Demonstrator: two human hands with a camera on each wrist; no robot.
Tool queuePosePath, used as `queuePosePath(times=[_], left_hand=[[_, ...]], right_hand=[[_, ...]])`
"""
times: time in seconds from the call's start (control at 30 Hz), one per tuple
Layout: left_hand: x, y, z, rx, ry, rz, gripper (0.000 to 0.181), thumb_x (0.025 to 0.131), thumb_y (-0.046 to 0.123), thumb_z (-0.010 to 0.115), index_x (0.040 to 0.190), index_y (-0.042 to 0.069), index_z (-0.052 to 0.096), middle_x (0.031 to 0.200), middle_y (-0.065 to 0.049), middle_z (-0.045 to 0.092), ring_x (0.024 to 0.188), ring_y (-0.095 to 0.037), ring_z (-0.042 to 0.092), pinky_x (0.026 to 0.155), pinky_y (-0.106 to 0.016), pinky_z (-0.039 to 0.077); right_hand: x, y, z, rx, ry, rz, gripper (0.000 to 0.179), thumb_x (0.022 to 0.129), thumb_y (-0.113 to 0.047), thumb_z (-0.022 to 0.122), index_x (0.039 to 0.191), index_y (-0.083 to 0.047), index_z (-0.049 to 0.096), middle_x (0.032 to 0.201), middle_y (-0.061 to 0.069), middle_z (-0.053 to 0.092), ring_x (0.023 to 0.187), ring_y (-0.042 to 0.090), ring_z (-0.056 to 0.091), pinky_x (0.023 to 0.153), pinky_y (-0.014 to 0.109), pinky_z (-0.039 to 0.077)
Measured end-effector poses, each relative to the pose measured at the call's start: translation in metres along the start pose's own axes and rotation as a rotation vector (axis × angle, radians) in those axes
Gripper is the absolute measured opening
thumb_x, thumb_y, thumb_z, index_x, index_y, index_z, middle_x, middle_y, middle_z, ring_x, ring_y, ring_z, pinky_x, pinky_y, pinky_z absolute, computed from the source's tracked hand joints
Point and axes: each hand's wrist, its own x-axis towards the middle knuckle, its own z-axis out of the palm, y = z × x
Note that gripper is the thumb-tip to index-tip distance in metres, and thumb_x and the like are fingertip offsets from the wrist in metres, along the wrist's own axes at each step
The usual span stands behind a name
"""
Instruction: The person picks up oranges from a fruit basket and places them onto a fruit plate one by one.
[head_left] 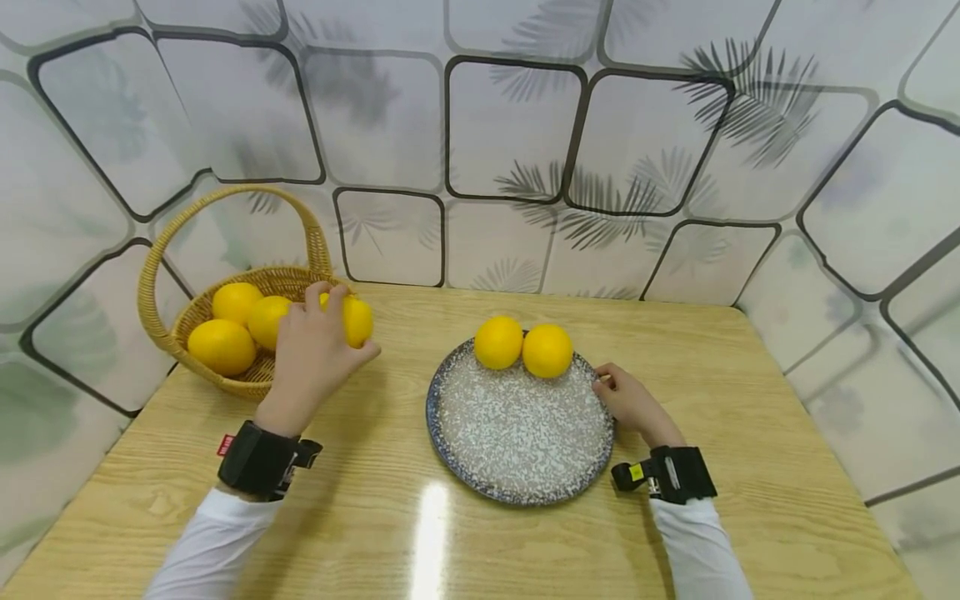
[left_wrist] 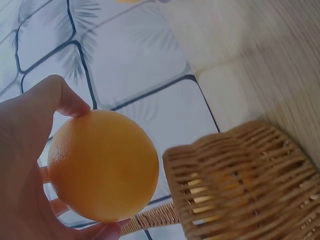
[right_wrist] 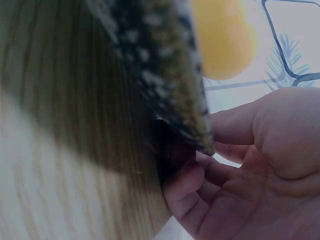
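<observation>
My left hand grips an orange at the right side of a wicker basket. In the left wrist view, thumb and fingers curl round that orange, beside the basket's woven wall. My right hand pinches the right rim of a speckled grey plate with a dark blue edge. The right wrist view has the thumb over the plate rim and curled fingers beneath it. Two oranges sit side by side at the plate's far edge.
Several more oranges lie in the basket, whose tall arched handle rises over them. Everything stands on a wooden table. Patterned panels enclose the table at the back and sides.
</observation>
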Motion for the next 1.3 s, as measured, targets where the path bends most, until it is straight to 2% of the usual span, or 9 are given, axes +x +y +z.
queuePosePath(times=[0.2,0.33,0.43,0.63,0.73,0.9,1.1,1.3], left_hand=[[0.0,0.012,0.007,-0.012,0.019,0.047,0.079,0.067,0.041,0.073,0.13,0.004,0.043,0.128,-0.029,0.046,0.081,-0.048,0.05,0.07,-0.057,0.047],[0.001,0.025,0.011,-0.036,0.019,0.076,0.078,0.066,0.04,0.072,0.13,0.006,0.043,0.127,-0.027,0.047,0.075,-0.044,0.049,0.066,-0.052,0.046],[0.0,0.035,0.017,-0.041,0.007,0.106,0.077,0.066,0.04,0.071,0.129,0.006,0.044,0.127,-0.026,0.048,0.075,-0.043,0.05,0.067,-0.052,0.048],[-0.005,0.056,0.04,-0.045,-0.084,0.147,0.075,0.068,0.043,0.069,0.13,0.007,0.045,0.128,-0.026,0.048,0.091,-0.045,0.054,0.07,-0.053,0.055],[-0.008,0.066,0.05,-0.083,-0.157,0.148,0.076,0.069,0.044,0.068,0.132,0.008,0.044,0.13,-0.025,0.046,0.097,-0.045,0.052,0.065,-0.049,0.058],[-0.012,0.078,0.06,-0.12,-0.24,0.138,0.076,0.071,0.042,0.066,0.136,0.01,0.043,0.133,-0.023,0.045,0.101,-0.043,0.051,0.06,-0.045,0.059],[-0.013,0.09,0.067,-0.116,-0.29,0.146,0.078,0.07,0.043,0.065,0.138,0.012,0.043,0.133,-0.02,0.047,0.101,-0.039,0.051,0.06,-0.043,0.059],[-0.016,0.099,0.075,-0.112,-0.302,0.15,0.077,0.071,0.047,0.065,0.137,0.013,0.045,0.13,-0.019,0.049,0.097,-0.036,0.052,0.054,-0.038,0.056]], right_hand=[[0.001,0.001,0.0,-0.004,0.006,-0.008,0.041,0.102,-0.017,0.04,0.137,0.005,0.042,0.11,0.025,0.057,0.089,0.028,0.053,0.069,0.031,0.044],[0.001,0.001,-0.001,-0.001,0.007,-0.001,0.041,0.102,-0.017,0.04,0.138,0.004,0.042,0.11,0.024,0.056,0.089,0.028,0.053,0.07,0.032,0.044],[0.001,0.001,-0.002,0.0,0.007,0.004,0.042,0.102,-0.017,0.04,0.138,0.004,0.041,0.111,0.024,0.056,0.09,0.029,0.052,0.07,0.032,0.043],[0.001,0.003,-0.002,0.0,0.007,0.01,0.042,0.102,-0.018,0.04,0.138,0.003,0.041,0.11,0.024,0.056,0.09,0.028,0.052,0.07,0.032,0.043],[0.001,0.003,-0.001,-0.002,0.006,0.014,0.042,0.102,-0.018,0.04,0.139,0.002,0.041,0.11,0.023,0.056,0.09,0.028,0.051,0.07,0.032,0.042],[0.001,0.001,0.0,-0.005,0.007,0.017,0.041,0.103,-0.018,0.04,0.139,0.002,0.041,0.11,0.023,0.056,0.089,0.028,0.051,0.07,0.033,0.042],[0.001,0.0,-0.001,-0.007,0.007,0.024,0.042,0.102,-0.019,0.04,0.14,0.002,0.04,0.111,0.022,0.055,0.09,0.028,0.05,0.071,0.033,0.041],[0.001,0.0,-0.002,0.001,0.003,0.023,0.043,0.102,-0.019,0.04,0.14,0.002,0.04,0.11,0.022,0.055,0.089,0.027,0.05,0.07,0.032,0.041]])
